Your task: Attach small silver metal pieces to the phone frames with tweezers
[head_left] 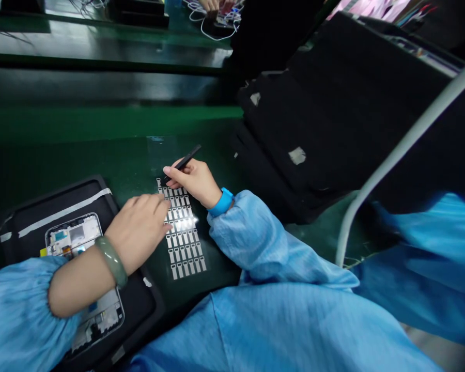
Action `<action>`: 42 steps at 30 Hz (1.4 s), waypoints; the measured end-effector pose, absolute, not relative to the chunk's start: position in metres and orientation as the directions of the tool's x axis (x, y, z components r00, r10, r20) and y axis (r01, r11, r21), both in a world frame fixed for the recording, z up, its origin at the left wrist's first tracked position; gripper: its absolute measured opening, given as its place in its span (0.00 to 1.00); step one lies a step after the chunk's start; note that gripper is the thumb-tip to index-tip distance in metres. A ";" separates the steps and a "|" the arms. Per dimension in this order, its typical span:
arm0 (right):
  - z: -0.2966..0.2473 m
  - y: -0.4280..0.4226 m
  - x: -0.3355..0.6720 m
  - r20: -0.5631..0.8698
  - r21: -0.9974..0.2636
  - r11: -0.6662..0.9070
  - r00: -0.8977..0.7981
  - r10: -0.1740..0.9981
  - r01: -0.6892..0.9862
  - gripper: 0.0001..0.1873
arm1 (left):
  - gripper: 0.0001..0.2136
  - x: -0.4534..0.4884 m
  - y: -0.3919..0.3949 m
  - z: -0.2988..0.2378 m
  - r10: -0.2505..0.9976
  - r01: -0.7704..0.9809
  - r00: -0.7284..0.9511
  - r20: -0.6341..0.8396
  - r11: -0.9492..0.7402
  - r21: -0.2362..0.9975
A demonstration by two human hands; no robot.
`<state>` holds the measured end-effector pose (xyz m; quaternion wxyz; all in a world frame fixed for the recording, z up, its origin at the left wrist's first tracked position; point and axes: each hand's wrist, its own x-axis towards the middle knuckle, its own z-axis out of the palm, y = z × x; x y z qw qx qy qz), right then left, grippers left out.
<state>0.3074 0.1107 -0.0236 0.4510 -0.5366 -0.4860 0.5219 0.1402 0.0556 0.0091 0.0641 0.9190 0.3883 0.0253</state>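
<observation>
A single camera, worn on the person's head, looks forward and steeply down over the green desk point(101, 150). It sits near: blue sleeves point(263, 243) fill the lower frame, while the left hand point(139, 230) and the right hand point(196, 181), gripping a black stylus point(186, 159), lie just left of centre. Another person's hands point(217, 5) show small at the top edge.
</observation>
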 end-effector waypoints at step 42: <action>0.021 0.091 0.302 -0.091 -0.911 -0.120 -0.093 0.992 -0.395 0.16 | 0.18 0.127 0.078 0.021 0.874 0.607 0.397 0.280 -0.479 0.635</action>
